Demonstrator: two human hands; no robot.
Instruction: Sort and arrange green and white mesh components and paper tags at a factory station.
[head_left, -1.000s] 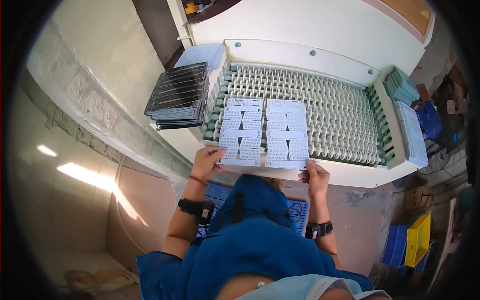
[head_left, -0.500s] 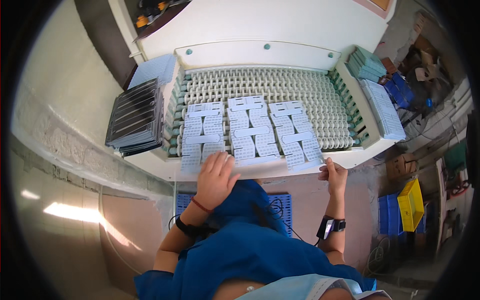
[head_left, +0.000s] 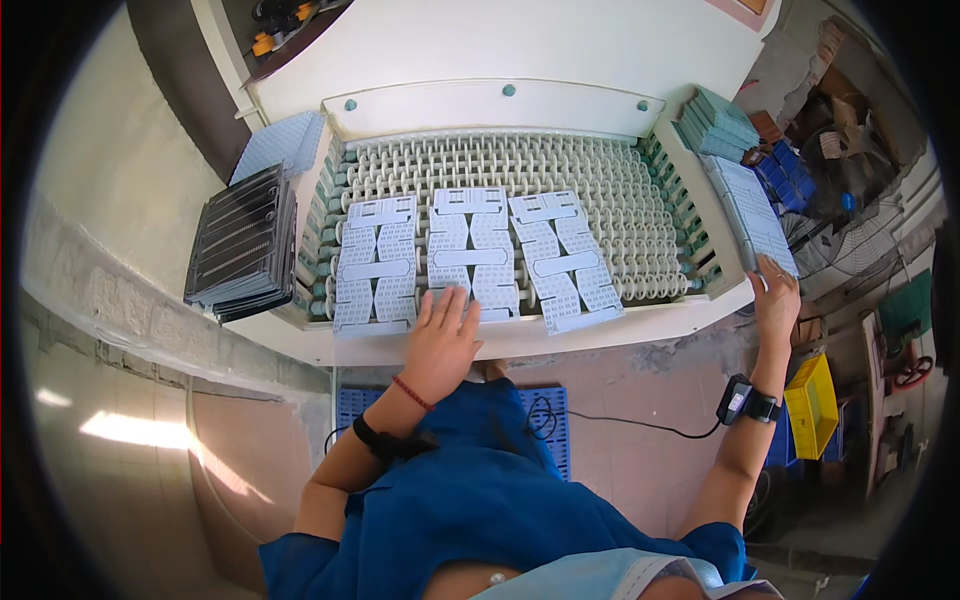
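Three white circuit board panels lie side by side on the conveyor rollers: the left panel (head_left: 376,268), the middle panel (head_left: 472,257) and the right panel (head_left: 566,264), which is slightly slanted. My left hand (head_left: 445,338) is open, its stretched fingers resting at the near end of the middle panel. On the machine's right ledge lies a stack of similar white panels (head_left: 748,208). My right hand (head_left: 776,305) is at the stack's near corner, with thumb and fingers closed on the edge of a panel. How many panels it pinches I cannot tell.
Dark slotted racks (head_left: 243,240) are piled on the left ledge, with light-blue sheets (head_left: 278,145) behind. Greenish boards (head_left: 716,126) stand at the far right. A yellow crate (head_left: 812,408) is below on the right, and a cable (head_left: 640,425) runs to my right wrist.
My right hand has left the right panel's near corner and moved right to the stack. My left hand has shifted from beside the left panel to the middle panel's near end.
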